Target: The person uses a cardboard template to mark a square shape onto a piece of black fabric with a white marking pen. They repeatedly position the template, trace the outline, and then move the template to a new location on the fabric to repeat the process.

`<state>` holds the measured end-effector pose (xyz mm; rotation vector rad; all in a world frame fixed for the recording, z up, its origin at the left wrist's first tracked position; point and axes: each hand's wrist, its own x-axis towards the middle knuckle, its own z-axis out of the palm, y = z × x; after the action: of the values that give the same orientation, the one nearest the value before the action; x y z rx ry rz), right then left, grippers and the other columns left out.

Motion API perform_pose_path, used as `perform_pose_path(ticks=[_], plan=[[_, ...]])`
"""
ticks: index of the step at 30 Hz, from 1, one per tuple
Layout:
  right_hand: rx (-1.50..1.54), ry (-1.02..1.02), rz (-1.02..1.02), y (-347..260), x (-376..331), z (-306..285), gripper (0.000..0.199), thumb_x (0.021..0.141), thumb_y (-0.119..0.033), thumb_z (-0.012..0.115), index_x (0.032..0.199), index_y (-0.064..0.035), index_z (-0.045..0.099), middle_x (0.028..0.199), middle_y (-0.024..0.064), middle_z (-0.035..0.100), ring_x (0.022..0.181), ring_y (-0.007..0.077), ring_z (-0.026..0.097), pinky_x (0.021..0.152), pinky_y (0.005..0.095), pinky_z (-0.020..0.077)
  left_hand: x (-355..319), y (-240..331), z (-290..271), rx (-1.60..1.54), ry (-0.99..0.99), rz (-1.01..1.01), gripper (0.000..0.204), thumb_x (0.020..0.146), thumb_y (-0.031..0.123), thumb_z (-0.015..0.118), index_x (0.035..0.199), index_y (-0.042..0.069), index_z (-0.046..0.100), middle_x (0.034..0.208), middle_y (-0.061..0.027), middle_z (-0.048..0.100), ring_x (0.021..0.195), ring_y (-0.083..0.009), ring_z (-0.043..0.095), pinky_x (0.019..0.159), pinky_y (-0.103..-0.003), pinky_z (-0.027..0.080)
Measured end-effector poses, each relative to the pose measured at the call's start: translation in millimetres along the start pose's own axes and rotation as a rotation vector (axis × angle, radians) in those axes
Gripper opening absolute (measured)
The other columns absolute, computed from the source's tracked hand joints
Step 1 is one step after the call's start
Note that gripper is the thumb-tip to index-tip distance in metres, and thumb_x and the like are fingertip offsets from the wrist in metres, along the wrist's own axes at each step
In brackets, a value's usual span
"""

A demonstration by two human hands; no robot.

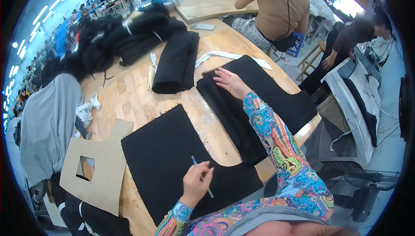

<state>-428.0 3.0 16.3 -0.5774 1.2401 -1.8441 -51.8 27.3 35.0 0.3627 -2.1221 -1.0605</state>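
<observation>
In my left hand [196, 184], fingers closed, is a slim pen [194, 161] with a bluish end. This hand is over a cut black fabric panel [160, 145] lying flat on the wooden table [216, 125], its edges frayed. My right hand [233, 83], fingers stretched out, rests at the far end of a folded black fabric piece [229, 119]. Beside that piece, to the right, another black panel [276, 93] lies partly under my right forearm. A rolled bundle of black fabric [175, 63] sits farther off.
A cardboard template [103, 149] with a square hole lies left. Heaped black bundles [134, 37], a white strip [220, 54] and a phone-like object [202, 26] occupy the far table. Grey cloth [52, 123] drapes at left. Two people [281, 7] are beyond; a fan [367, 188] stands right.
</observation>
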Motion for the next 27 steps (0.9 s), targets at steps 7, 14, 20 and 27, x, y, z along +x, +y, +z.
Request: perform_pose_path(ticks=[7, 14, 20, 27], plan=[[-1.379, 0.349, -0.369, 18.5, 23.2, -62.5, 0.039, 0.089, -0.031, 0.060, 0.123, -0.0118, 0.061, 0.129, 0.0121, 0.057, 0.122, 0.0275, 0.051, 0.102, 0.0413, 0.0388, -48.6, -10.2, -50.6, 0.049, 0.146, -0.302, 0.013, 0.077, -0.002, 0.071, 0.080, 0.001, 0.059, 0.087, -0.0138, 0.068, 0.068, -0.0178, 0.064, 0.062, -0.029, 0.052], [-1.740, 0.397, -0.029, 26.1, 12.0, -50.4, 0.066, 0.090, -0.061, 0.042, 0.140, -0.0180, 0.043, 0.151, 0.0094, 0.031, 0.140, 0.0336, 0.023, 0.107, 0.0667, 0.0121, -60.2, -22.7, -69.9, 0.083, 0.182, -0.445, 0.011, 0.079, 0.000, 0.071, 0.081, 0.001, 0.060, 0.088, -0.0109, 0.069, 0.064, -0.0119, 0.061, 0.059, -0.024, 0.049], [-1.697, 0.486, 0.034, 14.2, 24.4, -54.3, 0.075, 0.088, -0.068, 0.036, 0.146, -0.0202, 0.032, 0.153, 0.0085, 0.027, 0.141, 0.0355, 0.020, 0.109, 0.0653, 0.0088, -59.7, -30.4, -67.3, 0.048, 0.237, -0.467, 0.012, 0.080, 0.001, 0.071, 0.079, 0.001, 0.059, 0.081, -0.0066, 0.069, 0.062, -0.0044, 0.054, 0.056, -0.021, 0.044], [-1.883, 0.660, -0.022, 13.7, 22.8, -70.8, 0.075, 0.089, -0.065, 0.039, 0.139, -0.0085, 0.043, 0.149, 0.0141, 0.031, 0.140, 0.0391, 0.021, 0.106, 0.0674, 0.0119, -79.1, -62.1, -68.5, 0.024, 0.259, -0.558, 0.015, 0.078, 0.003, 0.074, 0.078, 0.003, 0.059, 0.075, -0.0048, 0.068, 0.059, -0.0025, 0.053, 0.053, -0.019, 0.042]])
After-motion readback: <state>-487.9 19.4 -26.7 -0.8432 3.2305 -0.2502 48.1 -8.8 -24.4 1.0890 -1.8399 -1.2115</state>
